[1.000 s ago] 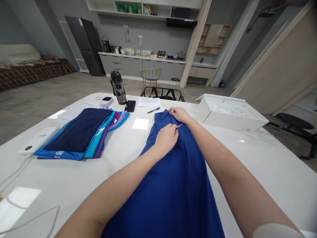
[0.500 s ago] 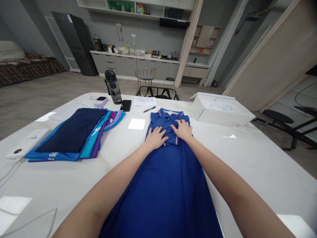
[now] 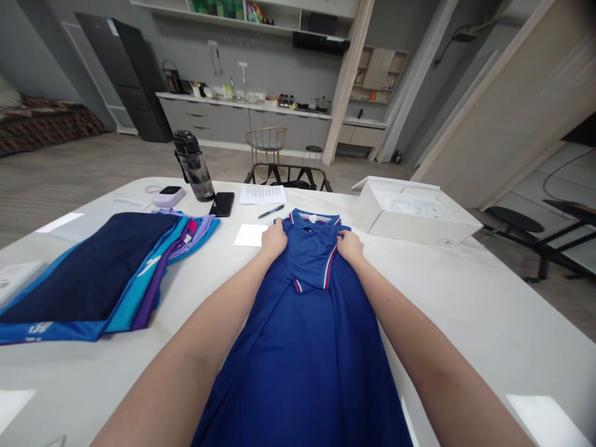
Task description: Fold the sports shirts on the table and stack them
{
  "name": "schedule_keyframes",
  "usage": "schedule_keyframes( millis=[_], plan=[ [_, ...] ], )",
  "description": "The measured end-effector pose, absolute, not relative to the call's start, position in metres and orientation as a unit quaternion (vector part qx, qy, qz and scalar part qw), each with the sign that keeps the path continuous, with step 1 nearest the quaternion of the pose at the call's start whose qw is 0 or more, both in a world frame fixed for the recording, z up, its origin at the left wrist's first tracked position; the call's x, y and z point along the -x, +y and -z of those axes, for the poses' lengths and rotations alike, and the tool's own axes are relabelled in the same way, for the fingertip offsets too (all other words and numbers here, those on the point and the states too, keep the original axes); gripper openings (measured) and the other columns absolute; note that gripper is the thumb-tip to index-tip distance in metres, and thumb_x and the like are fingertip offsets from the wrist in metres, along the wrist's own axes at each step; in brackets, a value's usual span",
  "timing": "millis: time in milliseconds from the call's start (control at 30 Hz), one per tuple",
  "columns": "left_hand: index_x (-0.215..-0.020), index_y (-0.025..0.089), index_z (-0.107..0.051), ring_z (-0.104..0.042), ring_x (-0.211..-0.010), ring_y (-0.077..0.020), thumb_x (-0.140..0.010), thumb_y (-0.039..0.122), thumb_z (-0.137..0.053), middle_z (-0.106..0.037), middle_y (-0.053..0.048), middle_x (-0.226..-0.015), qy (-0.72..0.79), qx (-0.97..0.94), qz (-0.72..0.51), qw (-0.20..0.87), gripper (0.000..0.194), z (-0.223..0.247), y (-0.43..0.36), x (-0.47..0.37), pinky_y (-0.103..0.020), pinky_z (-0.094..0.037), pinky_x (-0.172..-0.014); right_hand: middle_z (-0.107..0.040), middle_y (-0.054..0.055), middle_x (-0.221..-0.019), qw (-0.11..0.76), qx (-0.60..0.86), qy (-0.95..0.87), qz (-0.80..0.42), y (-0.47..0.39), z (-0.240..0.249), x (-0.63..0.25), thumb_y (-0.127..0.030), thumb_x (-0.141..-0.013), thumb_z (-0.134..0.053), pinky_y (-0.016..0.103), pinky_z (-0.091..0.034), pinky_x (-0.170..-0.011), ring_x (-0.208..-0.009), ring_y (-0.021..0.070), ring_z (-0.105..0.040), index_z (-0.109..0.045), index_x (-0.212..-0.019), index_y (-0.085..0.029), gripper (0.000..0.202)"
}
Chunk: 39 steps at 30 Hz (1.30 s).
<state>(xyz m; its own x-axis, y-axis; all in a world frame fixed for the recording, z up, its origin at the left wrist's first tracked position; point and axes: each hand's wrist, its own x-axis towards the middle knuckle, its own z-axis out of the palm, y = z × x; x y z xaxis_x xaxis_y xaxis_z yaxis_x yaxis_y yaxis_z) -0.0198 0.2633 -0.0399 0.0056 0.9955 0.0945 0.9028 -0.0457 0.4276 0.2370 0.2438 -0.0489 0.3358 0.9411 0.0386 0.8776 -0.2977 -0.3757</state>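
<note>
A blue polo shirt lies lengthwise down the white table, its collar at the far end and its hem running toward me out of the picture. Both sleeves are folded inward, showing red and white striped trim. My left hand is closed on the shirt's left shoulder edge. On the opposite shoulder edge, my right hand pinches the fabric between thumb and fingers. To the left lies a stack of folded clothes, dark navy on top, with teal, purple and lilac layers beneath.
Beyond the stack are a lilac device, a water bottle and a black phone. A printed sheet and a pen lie past the collar. An open white box stands at the right. A chair back borders the far edge.
My hands have gone from lying flat on the folded sleeves to gripping the shoulder edges, moving farther apart. The view has shifted, so the clothes stack appears farther left and closer.
</note>
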Motion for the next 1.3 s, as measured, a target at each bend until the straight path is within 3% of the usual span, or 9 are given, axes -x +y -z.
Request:
schedule_keyframes(
  millis=[200, 400, 500, 633, 800, 1033, 1300],
  plan=[
    [-0.118, 0.027, -0.063, -0.064, -0.111, -0.0266, -0.099, 0.020, -0.040, -0.067, -0.009, -0.119, 0.658, -0.706, -0.253, 0.072, 0.030, 0.047, 0.300, 0.028, -0.038, -0.048, -0.092, -0.064, 0.012, -0.130, 0.206, 0.757, -0.619, -0.029, 0.288, 0.053, -0.236, -0.024, -0.102, -0.039, 0.047, -0.044, -0.100, -0.118, 0.0290, -0.059, -0.065, -0.132, -0.024, 0.040],
    [-0.137, 0.025, -0.057, -0.049, -0.129, -0.0347, -0.099, 0.035, -0.048, -0.053, -0.015, -0.142, 0.663, -0.702, -0.258, 0.014, 0.040, 0.048, 0.282, 0.037, -0.051, -0.042, -0.101, -0.056, 0.017, -0.136, 0.204, 0.760, -0.616, 0.032, 0.287, 0.053, -0.218, -0.031, -0.101, -0.044, 0.058, -0.041, -0.097, -0.121, 0.0360, -0.051, -0.055, -0.142, -0.026, 0.043],
    [-0.139, 0.024, -0.056, -0.045, -0.133, -0.0330, -0.100, 0.035, -0.048, -0.049, -0.014, -0.147, 0.613, -0.754, -0.238, 0.010, 0.041, 0.046, 0.251, 0.043, -0.052, -0.038, -0.106, -0.049, 0.018, -0.145, 0.223, 0.728, -0.644, 0.072, 0.258, 0.047, -0.198, -0.033, -0.101, -0.045, 0.058, -0.039, -0.099, -0.127, 0.0370, -0.045, -0.053, -0.143, -0.024, 0.044],
    [-0.134, 0.024, -0.058, -0.052, -0.127, -0.0276, -0.100, 0.031, -0.047, -0.056, -0.011, -0.140, 0.550, -0.805, -0.222, 0.024, 0.036, 0.039, 0.204, 0.052, -0.047, -0.037, -0.106, -0.056, 0.016, -0.136, 0.239, 0.617, -0.747, 0.058, 0.208, 0.035, -0.164, -0.033, -0.102, -0.047, 0.050, -0.040, -0.099, -0.125, 0.0321, -0.048, -0.065, -0.126, -0.023, 0.032],
    [-0.111, 0.023, -0.064, -0.058, -0.113, -0.0265, -0.098, 0.030, -0.050, -0.064, -0.009, -0.116, 0.579, -0.792, -0.192, 0.038, 0.020, 0.029, 0.131, 0.066, -0.043, -0.041, -0.097, -0.065, 0.009, -0.116, 0.212, 0.512, -0.832, -0.012, 0.152, 0.028, -0.126, -0.025, -0.098, -0.055, 0.040, -0.043, -0.095, -0.111, 0.0249, -0.058, -0.069, -0.111, -0.024, 0.019],
    [-0.110, 0.023, -0.059, -0.060, -0.107, -0.0265, -0.095, 0.036, -0.053, -0.064, -0.008, -0.112, 0.611, -0.776, -0.149, 0.057, 0.020, 0.025, 0.026, 0.093, -0.040, -0.043, -0.092, -0.066, 0.004, -0.111, 0.194, 0.484, -0.848, -0.093, 0.088, 0.029, -0.095, -0.020, -0.095, -0.060, 0.027, -0.047, -0.080, -0.091, 0.0167, -0.063, -0.068, -0.113, -0.023, 0.020],
    [-0.104, 0.020, -0.063, -0.067, -0.103, -0.0280, -0.093, 0.037, -0.051, -0.072, -0.010, -0.108, 0.664, -0.737, -0.087, 0.093, 0.024, 0.015, -0.031, 0.122, -0.040, -0.046, -0.089, -0.066, 0.003, -0.115, 0.127, 0.451, -0.878, -0.096, 0.029, 0.023, -0.054, -0.018, -0.097, -0.055, 0.026, -0.046, -0.078, -0.094, 0.0180, -0.066, -0.065, -0.122, -0.028, 0.029]
  ],
)
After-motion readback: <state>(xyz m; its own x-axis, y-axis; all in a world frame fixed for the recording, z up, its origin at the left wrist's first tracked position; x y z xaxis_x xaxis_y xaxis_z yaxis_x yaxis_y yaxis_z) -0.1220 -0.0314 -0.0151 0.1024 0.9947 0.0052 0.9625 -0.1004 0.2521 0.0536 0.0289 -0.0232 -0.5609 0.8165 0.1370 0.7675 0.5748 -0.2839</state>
